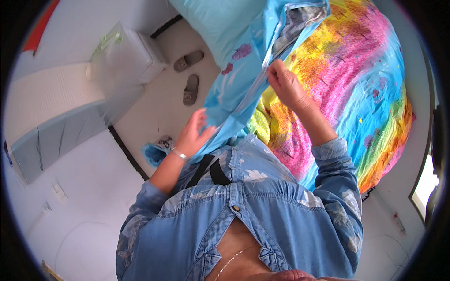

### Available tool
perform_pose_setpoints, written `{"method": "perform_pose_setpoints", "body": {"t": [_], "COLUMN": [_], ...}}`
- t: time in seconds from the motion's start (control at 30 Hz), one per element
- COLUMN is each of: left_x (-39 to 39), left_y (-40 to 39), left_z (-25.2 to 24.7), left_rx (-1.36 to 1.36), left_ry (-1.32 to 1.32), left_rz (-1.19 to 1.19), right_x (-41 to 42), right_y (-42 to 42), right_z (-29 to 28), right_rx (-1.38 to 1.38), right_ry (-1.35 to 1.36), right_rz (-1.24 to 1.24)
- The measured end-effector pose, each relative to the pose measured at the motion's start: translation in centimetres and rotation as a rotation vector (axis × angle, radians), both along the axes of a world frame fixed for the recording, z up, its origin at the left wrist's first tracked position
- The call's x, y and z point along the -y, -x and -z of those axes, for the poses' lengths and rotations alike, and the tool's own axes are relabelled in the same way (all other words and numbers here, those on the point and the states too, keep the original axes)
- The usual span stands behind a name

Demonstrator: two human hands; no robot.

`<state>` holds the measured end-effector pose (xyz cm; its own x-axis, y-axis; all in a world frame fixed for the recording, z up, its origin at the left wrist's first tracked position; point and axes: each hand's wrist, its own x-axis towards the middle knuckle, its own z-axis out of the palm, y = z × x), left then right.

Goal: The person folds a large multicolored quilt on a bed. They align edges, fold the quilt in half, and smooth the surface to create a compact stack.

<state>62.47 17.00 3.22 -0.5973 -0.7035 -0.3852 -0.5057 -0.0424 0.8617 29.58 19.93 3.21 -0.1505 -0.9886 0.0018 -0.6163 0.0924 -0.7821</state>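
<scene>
A light-blue fabric cover [239, 80] with purple printed patches stretches in front of me. A long seam, seemingly a zipper, runs along it. At its far end the seam gapes, and grey patterned fabric [293, 26] shows inside. My right hand [286, 84] has its fingers curled on the edge of that seam, just below the gap. My left hand [195, 135], with a silver bracelet at the wrist, is beside the cover's near left edge. Its fingers are apart and slightly blurred. The cover's near end drops against my denim clothing [260, 210].
A multicoloured printed quilt [337, 91] is heaped on the right. Pale turquoise fabric [211, 28] lies beyond the blue cover. Two slippers [190, 89] are on the floor to the left, near a white cabinet [140, 52]. A blue bag-like item [154, 154] is beside my left forearm.
</scene>
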Motion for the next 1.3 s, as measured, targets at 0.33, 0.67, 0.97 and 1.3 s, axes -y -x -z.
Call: {"method": "perform_pose_setpoints", "body": {"t": [0.33, 0.67, 0.97, 1.3], "left_x": [2.7, 5.3, 3.5, 2.3], "left_y": [15.9, 1.9, -0.4, -1.8], "left_z": [7.0, 0.7, 0.0, 1.1], "left_rx": [-0.093, 0.162, 0.163, 0.176], "left_ry": [0.338, 0.154, 0.137, 0.193], "left_rz": [0.315, 0.816, 0.751, 0.656], "right_x": [-0.6, 4.9, 8.5, 9.4], "right_y": [3.1, 8.6, 17.6, 22.1], "right_z": [-1.0, 6.0, 4.5, 9.8], "right_rx": [0.040, -0.022, -0.192, -0.229], "right_ry": [-0.036, -0.125, -0.256, -0.111], "right_rz": [0.086, 0.016, -0.020, 0.338]}}
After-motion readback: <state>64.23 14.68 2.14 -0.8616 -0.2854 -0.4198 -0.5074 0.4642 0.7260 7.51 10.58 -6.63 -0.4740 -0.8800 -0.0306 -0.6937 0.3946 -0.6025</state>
